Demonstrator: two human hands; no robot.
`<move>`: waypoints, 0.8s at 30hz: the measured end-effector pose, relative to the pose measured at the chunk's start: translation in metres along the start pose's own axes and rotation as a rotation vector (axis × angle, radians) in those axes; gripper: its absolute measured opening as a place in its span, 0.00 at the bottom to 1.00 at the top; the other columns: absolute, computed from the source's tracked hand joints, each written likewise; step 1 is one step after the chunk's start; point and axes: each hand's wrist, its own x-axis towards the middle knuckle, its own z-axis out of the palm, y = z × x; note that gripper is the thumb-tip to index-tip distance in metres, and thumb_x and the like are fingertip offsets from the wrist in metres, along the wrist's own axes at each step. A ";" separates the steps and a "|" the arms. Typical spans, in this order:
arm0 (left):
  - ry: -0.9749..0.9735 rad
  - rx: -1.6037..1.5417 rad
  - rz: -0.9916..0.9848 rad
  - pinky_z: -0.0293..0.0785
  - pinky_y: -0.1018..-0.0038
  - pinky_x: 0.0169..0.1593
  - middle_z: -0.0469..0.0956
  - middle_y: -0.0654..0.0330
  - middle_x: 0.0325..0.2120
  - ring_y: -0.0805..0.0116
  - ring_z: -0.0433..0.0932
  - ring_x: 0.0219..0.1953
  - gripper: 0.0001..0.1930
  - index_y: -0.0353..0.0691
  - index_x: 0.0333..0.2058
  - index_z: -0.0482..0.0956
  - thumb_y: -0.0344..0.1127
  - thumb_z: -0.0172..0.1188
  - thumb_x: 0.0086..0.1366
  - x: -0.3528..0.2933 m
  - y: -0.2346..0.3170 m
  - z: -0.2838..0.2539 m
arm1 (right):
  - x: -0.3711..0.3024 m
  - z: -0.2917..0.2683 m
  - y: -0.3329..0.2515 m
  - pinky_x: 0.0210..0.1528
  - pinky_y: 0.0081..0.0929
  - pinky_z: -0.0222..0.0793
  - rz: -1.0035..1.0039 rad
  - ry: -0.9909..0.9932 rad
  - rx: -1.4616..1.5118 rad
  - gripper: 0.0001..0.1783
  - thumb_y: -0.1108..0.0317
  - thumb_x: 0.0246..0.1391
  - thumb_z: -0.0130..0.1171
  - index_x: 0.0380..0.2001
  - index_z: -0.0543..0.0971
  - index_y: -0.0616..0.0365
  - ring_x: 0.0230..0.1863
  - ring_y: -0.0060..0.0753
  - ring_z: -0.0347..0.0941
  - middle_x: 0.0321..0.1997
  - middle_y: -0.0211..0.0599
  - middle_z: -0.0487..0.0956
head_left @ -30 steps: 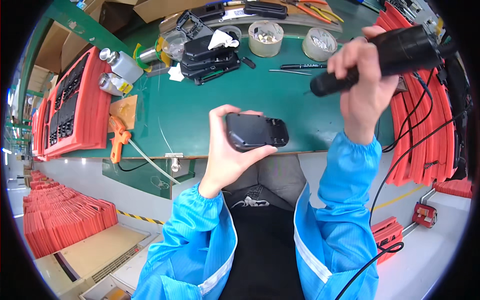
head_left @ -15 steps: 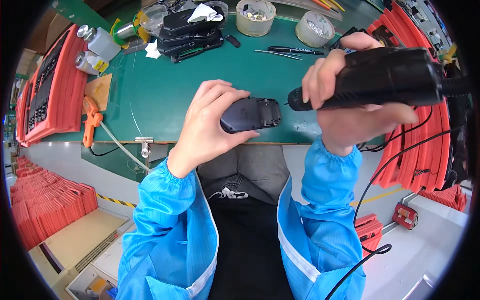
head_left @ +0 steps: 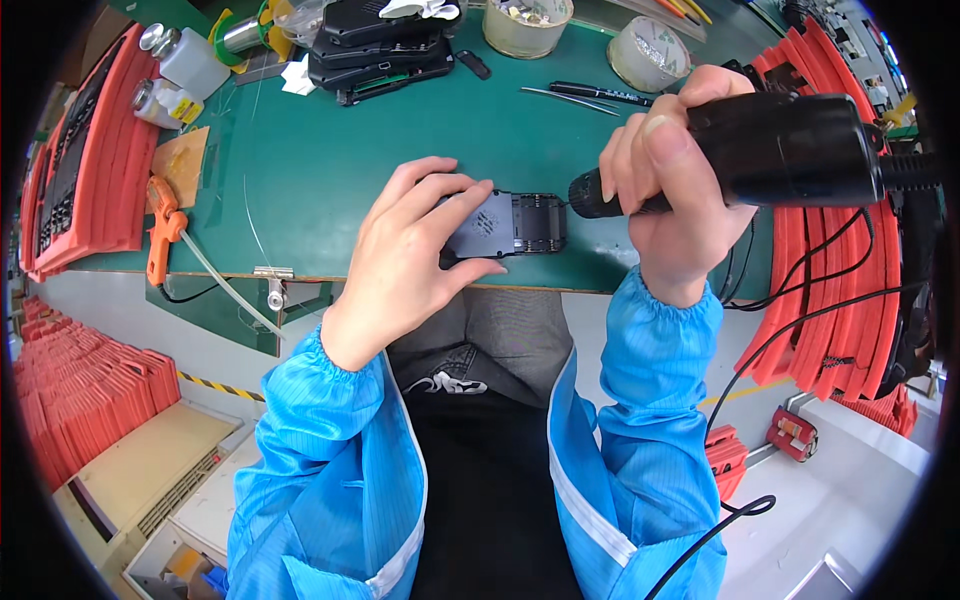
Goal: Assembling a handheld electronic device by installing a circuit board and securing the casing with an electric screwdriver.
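Note:
My left hand (head_left: 410,245) grips a dark handheld device (head_left: 492,226) with a speaker grille, near the front edge of the green bench. Its fingers and thumb close around the device's left end, hiding part of it, while the ridged right end sticks out. To the right, my right hand (head_left: 680,175) is wrapped around a black electric screwdriver (head_left: 790,150) held almost level. The screwdriver's nose points left and lies close to the device's right end. Whether the bit touches the device I cannot tell.
Stacked black housings (head_left: 380,50), two round tubs (head_left: 648,55) and a black marker (head_left: 600,92) beside tweezers (head_left: 570,100) line the back. An orange glue gun (head_left: 162,235) and bottles (head_left: 185,60) are left. Red foam trays (head_left: 830,260) stand right, near looping black cables (head_left: 775,300).
The screwdriver's nose has shifted slightly left, closer to the device, and my right thumb has come up onto its body. The device has tilted slightly; its grille now catches the light.

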 end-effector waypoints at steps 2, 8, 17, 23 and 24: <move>0.000 -0.012 -0.006 0.76 0.55 0.60 0.82 0.54 0.51 0.48 0.76 0.58 0.36 0.35 0.53 0.85 0.37 0.83 0.41 0.000 0.000 0.000 | 0.000 -0.001 0.001 0.18 0.29 0.63 -0.019 -0.038 -0.034 0.18 0.77 0.61 0.58 0.52 0.67 0.62 0.13 0.23 0.60 0.19 0.31 0.67; 0.013 -0.056 -0.025 0.76 0.55 0.59 0.83 0.54 0.50 0.47 0.76 0.57 0.36 0.35 0.53 0.85 0.37 0.83 0.41 -0.002 -0.002 0.001 | 0.002 -0.005 0.012 0.18 0.28 0.63 -0.135 -0.208 -0.160 0.19 0.79 0.60 0.59 0.52 0.67 0.61 0.13 0.23 0.60 0.20 0.32 0.68; 0.023 -0.033 0.013 0.78 0.59 0.58 0.81 0.55 0.49 0.51 0.77 0.57 0.36 0.35 0.54 0.84 0.34 0.83 0.42 -0.003 -0.004 0.001 | 0.000 0.003 0.011 0.18 0.29 0.64 -0.127 -0.129 -0.206 0.18 0.80 0.60 0.58 0.51 0.67 0.60 0.13 0.23 0.60 0.21 0.33 0.69; 0.009 -0.054 -0.021 0.77 0.57 0.59 0.81 0.55 0.52 0.49 0.75 0.60 0.38 0.37 0.56 0.84 0.38 0.82 0.42 -0.005 -0.004 0.002 | -0.001 0.009 0.005 0.18 0.30 0.64 -0.130 -0.081 -0.234 0.17 0.80 0.61 0.56 0.51 0.68 0.61 0.12 0.24 0.59 0.20 0.33 0.68; 0.012 -0.053 -0.024 0.77 0.57 0.59 0.81 0.55 0.52 0.49 0.75 0.60 0.38 0.37 0.56 0.84 0.38 0.82 0.42 -0.005 -0.003 0.001 | -0.002 0.011 0.003 0.18 0.30 0.64 -0.131 -0.085 -0.231 0.17 0.80 0.61 0.56 0.51 0.68 0.61 0.12 0.24 0.59 0.20 0.33 0.68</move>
